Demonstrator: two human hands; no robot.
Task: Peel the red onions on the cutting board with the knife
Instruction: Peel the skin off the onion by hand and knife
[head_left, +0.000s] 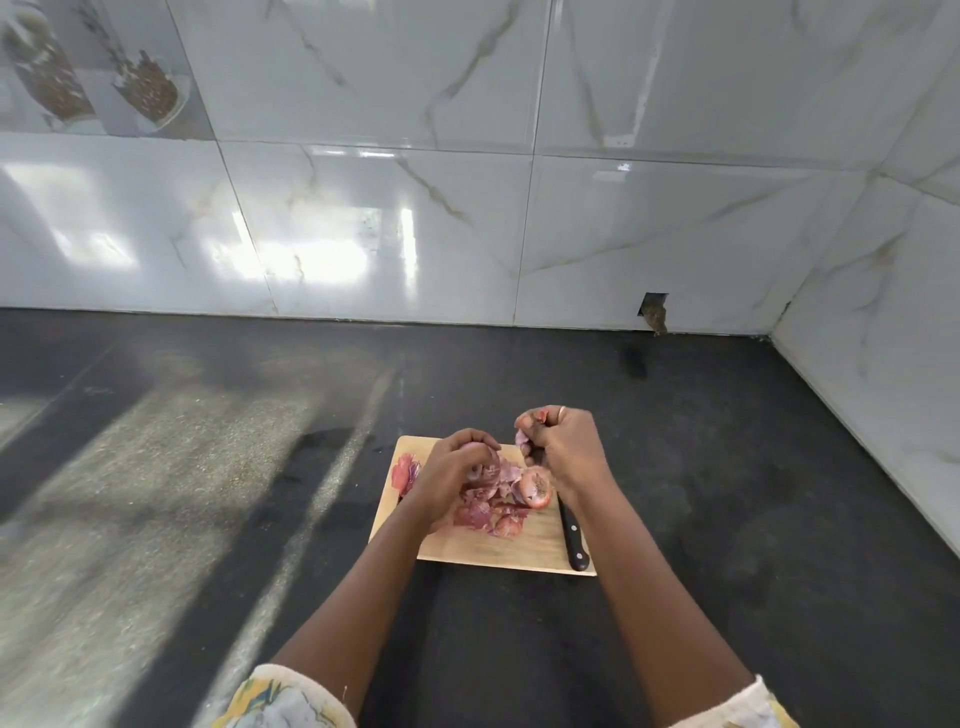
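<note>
Fingers (470, 436) of my left hand (449, 470) curled over a red onion (484, 470), right hand (563, 449) fisted, pinching a peel strip (521, 438); knife (573, 532) lies on the cutting board (467, 545), handle toward me.

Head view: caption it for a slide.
Left hand and right hand peel red onion skin over the wooden cutting board; black-handled knife lies on it.

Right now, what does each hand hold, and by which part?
Left hand grips an onion round its body; right hand pinches a strip of skin. The knife lies unheld.
</note>
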